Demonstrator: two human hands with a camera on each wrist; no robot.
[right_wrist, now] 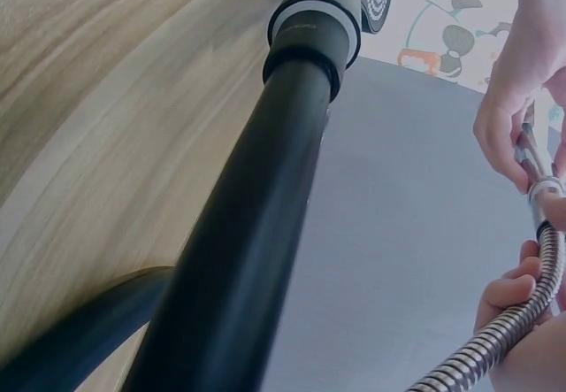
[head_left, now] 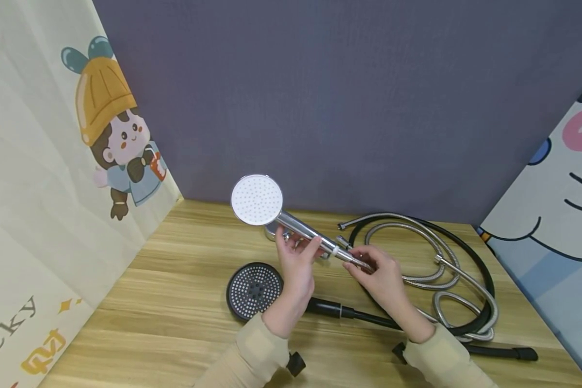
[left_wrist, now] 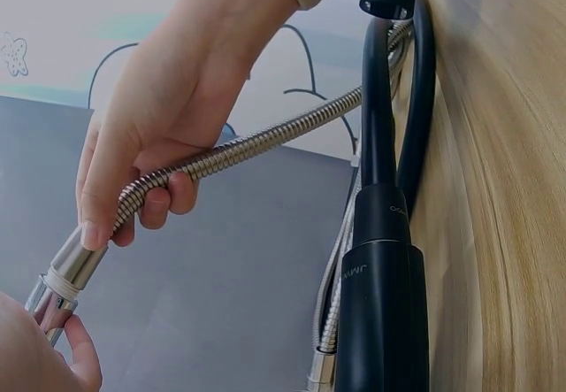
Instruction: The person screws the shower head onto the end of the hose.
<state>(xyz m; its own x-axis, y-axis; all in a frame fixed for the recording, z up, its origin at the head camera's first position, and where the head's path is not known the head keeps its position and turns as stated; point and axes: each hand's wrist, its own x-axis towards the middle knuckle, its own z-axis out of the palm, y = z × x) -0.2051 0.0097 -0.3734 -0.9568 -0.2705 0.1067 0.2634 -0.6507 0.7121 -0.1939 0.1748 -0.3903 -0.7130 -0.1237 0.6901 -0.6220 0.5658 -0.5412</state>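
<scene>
My left hand (head_left: 296, 269) grips the chrome handle of a hand shower (head_left: 257, 199), whose round white spray face is turned toward the head camera. At the handle's lower end my right hand (head_left: 380, 277) pinches the metal end fitting of a ribbed steel shower hose (left_wrist: 274, 140). A white ring shows where fitting and handle meet; how far the thread is engaged cannot be seen. In the left wrist view the hose runs back under the right hand's curled fingers. Below both hands lies a black hand shower (head_left: 254, 291) joined to a black hose (head_left: 375, 319).
Coiled steel hoses (head_left: 453, 264) and a thick black hose (head_left: 487, 283) lie on the right of the wooden table (head_left: 150, 318). A chrome part (head_left: 271, 230) sits behind the raised shower. Black fittings (head_left: 296, 364) lie near the forearms. A grey-purple panel (head_left: 320, 108) stands behind.
</scene>
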